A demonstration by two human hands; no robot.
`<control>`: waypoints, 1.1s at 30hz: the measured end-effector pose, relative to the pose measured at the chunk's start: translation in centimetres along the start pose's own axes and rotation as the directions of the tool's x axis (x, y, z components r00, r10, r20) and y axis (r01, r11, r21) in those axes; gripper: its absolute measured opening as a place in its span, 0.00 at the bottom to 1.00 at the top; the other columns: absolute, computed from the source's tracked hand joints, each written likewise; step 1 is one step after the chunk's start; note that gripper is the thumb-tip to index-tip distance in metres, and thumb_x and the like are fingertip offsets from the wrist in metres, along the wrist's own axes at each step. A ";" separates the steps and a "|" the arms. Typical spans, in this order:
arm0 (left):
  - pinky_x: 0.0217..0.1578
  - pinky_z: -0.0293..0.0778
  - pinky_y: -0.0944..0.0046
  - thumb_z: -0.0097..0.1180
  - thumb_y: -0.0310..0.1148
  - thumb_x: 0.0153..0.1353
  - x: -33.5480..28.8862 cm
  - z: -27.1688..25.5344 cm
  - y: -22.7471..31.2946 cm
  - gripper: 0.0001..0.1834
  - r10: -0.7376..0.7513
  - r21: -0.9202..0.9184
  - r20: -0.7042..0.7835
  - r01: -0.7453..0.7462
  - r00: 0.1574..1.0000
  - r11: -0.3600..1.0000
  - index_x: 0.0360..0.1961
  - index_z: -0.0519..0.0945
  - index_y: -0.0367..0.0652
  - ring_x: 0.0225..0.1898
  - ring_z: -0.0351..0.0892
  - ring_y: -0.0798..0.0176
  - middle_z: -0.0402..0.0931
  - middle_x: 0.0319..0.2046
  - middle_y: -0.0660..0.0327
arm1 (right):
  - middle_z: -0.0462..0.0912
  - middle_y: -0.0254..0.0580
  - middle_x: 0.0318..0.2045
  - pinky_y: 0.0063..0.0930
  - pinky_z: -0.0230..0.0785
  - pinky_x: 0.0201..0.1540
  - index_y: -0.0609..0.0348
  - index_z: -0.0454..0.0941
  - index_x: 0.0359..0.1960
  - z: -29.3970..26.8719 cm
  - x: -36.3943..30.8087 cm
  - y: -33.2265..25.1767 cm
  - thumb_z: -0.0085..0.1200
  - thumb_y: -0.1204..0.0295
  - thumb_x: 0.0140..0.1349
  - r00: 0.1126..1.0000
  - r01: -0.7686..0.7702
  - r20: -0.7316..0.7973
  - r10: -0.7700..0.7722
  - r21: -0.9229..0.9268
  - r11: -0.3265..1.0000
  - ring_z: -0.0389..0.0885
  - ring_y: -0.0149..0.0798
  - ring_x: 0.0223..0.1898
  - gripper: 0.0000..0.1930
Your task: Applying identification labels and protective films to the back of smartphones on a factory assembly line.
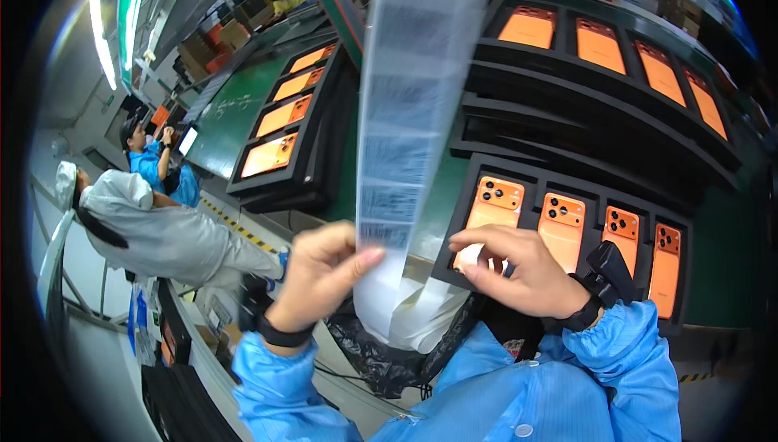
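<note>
A long translucent strip of film [401,126] with bluish rectangular sections runs from the top of the view down in front of me, partly blurred. My left hand [324,272] is closed on its lower edge, the thumb pressing near the end. White, loosely curled liner [397,312] hangs just below. Over the near left corner of a black tray [531,168], my right hand [519,268] curves with fingertips close together. Something small and white shows among those fingers, too unclear to name. Orange phones [561,227] with camera lenses lie in the tray's slots, one partly covered by this hand.
More black trays with orange phones stand at the back right [600,43] and on the green bench at left [271,154]. A black bag [381,365] sits below the liner. Two people [154,223] are at the left; others are farther back.
</note>
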State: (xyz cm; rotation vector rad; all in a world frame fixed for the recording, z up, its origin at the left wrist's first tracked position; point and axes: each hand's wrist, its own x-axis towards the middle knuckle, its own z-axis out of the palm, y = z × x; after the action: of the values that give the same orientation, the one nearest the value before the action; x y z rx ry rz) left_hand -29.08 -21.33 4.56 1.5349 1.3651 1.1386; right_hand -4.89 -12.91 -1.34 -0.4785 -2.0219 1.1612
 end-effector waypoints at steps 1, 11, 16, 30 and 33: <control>0.36 0.71 0.73 0.58 0.27 0.60 -1.3 0.3 -3.2 0.06 -0.064 -0.086 -0.079 0.057 0.995 0.995 0.35 0.79 0.33 0.33 0.75 0.75 0.80 0.33 0.64 | 0.78 0.38 0.28 0.19 0.67 0.25 0.64 0.76 0.45 -0.1 -0.1 -0.1 0.57 0.73 0.56 0.996 -0.088 -0.005 0.088 0.045 0.995 0.75 0.26 0.23 0.15; 0.40 0.71 0.73 0.59 0.25 0.59 -8.2 5.9 -14.2 0.09 -0.495 -0.340 0.138 0.510 0.858 0.790 0.39 0.81 0.33 0.36 0.75 0.76 0.80 0.34 0.65 | 0.77 0.46 0.38 0.33 0.70 0.35 0.64 0.73 0.31 4.7 -2.8 3.5 0.61 0.65 0.54 0.995 -0.059 -0.092 0.049 -0.112 0.992 0.77 0.47 0.32 0.14; 0.44 0.72 0.70 0.59 0.27 0.59 -8.9 6.4 -12.0 0.13 -0.516 -0.359 0.236 0.567 0.823 0.741 0.43 0.80 0.30 0.39 0.78 0.71 0.81 0.38 0.59 | 0.75 0.41 0.23 0.28 0.67 0.28 0.64 0.73 0.30 5.7 -2.6 4.2 0.57 0.77 0.54 0.974 -0.205 -0.054 0.219 0.194 0.959 0.75 0.36 0.23 0.06; 0.48 0.74 0.65 0.48 0.30 0.67 -4.6 9.6 -7.6 0.15 -0.295 -0.520 0.258 0.389 0.920 0.760 0.49 0.76 0.30 0.44 0.79 0.63 0.80 0.42 0.53 | 0.73 0.44 0.41 0.35 0.65 0.43 0.60 0.79 0.44 2.2 -3.7 0.8 0.59 0.71 0.53 0.999 0.038 -0.008 -0.043 -0.361 0.932 0.72 0.44 0.43 0.15; 0.48 0.73 0.66 0.49 0.29 0.66 -4.1 10.0 -7.9 0.14 -0.290 -0.536 0.279 0.399 0.915 0.744 0.48 0.76 0.31 0.45 0.78 0.64 0.79 0.42 0.54 | 0.73 0.43 0.36 0.34 0.65 0.42 0.60 0.80 0.42 2.2 -4.0 1.7 0.58 0.74 0.53 1.000 -0.020 -0.008 0.018 -0.207 0.978 0.73 0.44 0.39 0.13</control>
State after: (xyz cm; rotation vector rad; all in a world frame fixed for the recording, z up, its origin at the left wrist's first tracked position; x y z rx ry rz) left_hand -21.97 -24.27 -6.43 0.8606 0.9872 1.0229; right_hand -3.98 -15.81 -5.14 -0.6046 -2.1483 0.9626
